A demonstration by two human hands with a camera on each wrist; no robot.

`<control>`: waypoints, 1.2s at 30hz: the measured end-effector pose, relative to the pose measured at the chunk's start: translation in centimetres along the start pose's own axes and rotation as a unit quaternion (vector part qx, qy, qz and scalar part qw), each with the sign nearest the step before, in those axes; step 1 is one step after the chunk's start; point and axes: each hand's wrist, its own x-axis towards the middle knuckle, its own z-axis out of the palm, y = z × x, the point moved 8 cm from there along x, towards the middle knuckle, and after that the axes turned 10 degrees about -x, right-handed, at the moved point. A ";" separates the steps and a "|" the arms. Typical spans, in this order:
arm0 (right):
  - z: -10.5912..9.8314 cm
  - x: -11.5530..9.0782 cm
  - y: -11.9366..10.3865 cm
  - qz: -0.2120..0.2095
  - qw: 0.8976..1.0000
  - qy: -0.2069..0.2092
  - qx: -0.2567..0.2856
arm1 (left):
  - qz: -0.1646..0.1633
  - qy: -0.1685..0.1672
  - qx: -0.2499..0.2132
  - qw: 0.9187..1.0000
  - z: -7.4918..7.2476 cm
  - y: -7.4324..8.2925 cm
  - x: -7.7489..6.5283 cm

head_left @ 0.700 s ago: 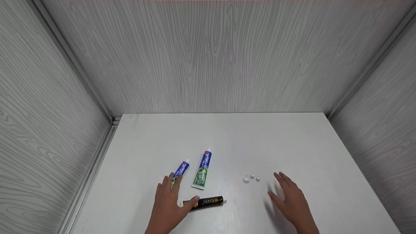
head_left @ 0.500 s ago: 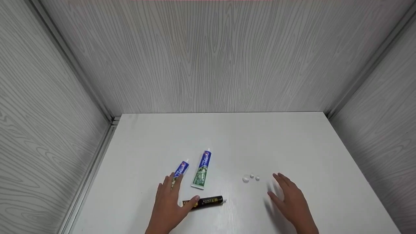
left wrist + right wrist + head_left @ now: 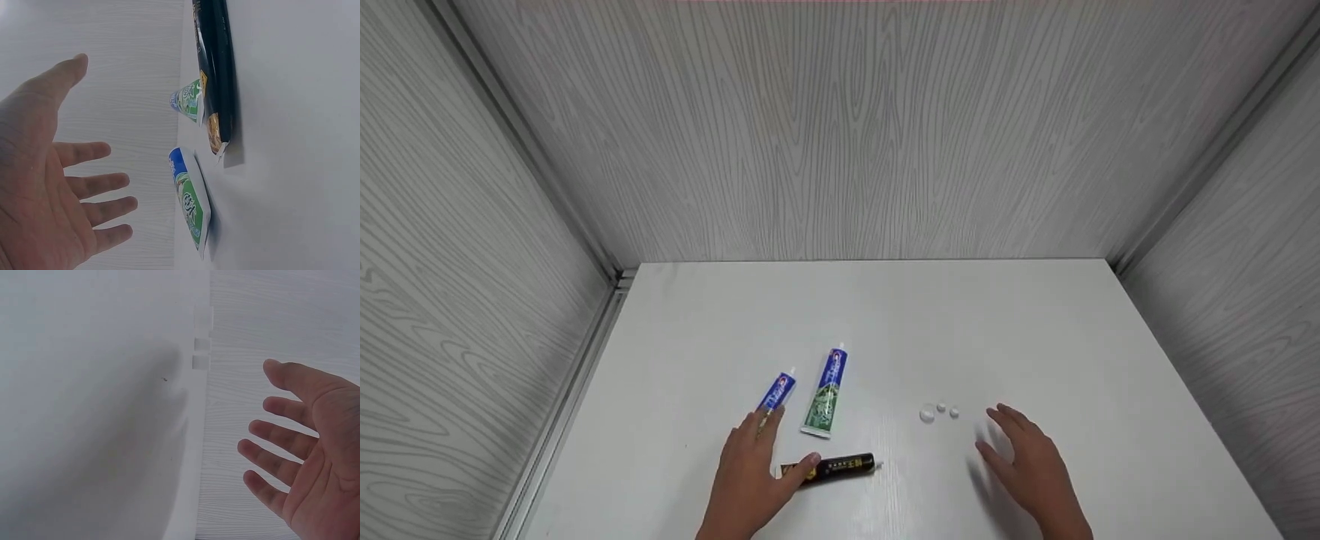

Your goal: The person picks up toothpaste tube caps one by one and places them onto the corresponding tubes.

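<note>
My left hand [image 3: 748,474] hovers with fingers spread over the near left of the table, holding nothing. In the head view it partly covers a small blue-and-green toothpaste tube [image 3: 777,391] and the back end of a black toothpaste tube [image 3: 846,466]. A larger blue-and-green toothpaste tube [image 3: 826,397] lies just right of the small one. The left wrist view shows a gap between the hand and the black tube [image 3: 216,73]. On the right, my right hand [image 3: 1031,465] is raised above the table, fingers apart, beside several small white caps [image 3: 928,414].
All of this lies on a white table [image 3: 885,315]. Grey wood-grain panels close it in at the back [image 3: 840,135], at the left [image 3: 472,300] and at the right [image 3: 1237,315]. The three tubes have uncapped-looking nozzles.
The fingers of both hands have dipped very slightly toward the near edge. The tubes and the white caps stay where they were.
</note>
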 end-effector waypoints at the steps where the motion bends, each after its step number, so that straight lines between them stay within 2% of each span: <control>1: 0.0 0.0 0.0 0.002 1.000 -0.002 0.000 | -0.002 -0.002 0.000 1.000 0.1 0.0 0.0; 6: 0.1 -0.1 0.2 0.007 1.000 -0.002 0.007 | -0.007 -0.008 0.003 1.000 0.4 -0.1 0.1; 13: 0.4 -0.3 0.2 0.000 1.000 0.002 0.024 | 0.012 -0.007 -0.001 1.000 0.6 -0.2 0.0; 18: 0.5 -0.3 0.1 0.000 1.000 0.002 0.025 | -0.003 -0.016 -0.001 1.000 0.8 -0.3 -0.1; 26: 1.2 0.0 0.1 0.013 0.999 -0.027 0.037 | 0.004 -0.028 -0.023 0.999 1.4 -0.2 -0.2; 36: 1.4 0.4 -0.5 0.023 0.998 -0.031 0.046 | -0.002 -0.044 -0.047 0.998 2.3 -0.6 -0.2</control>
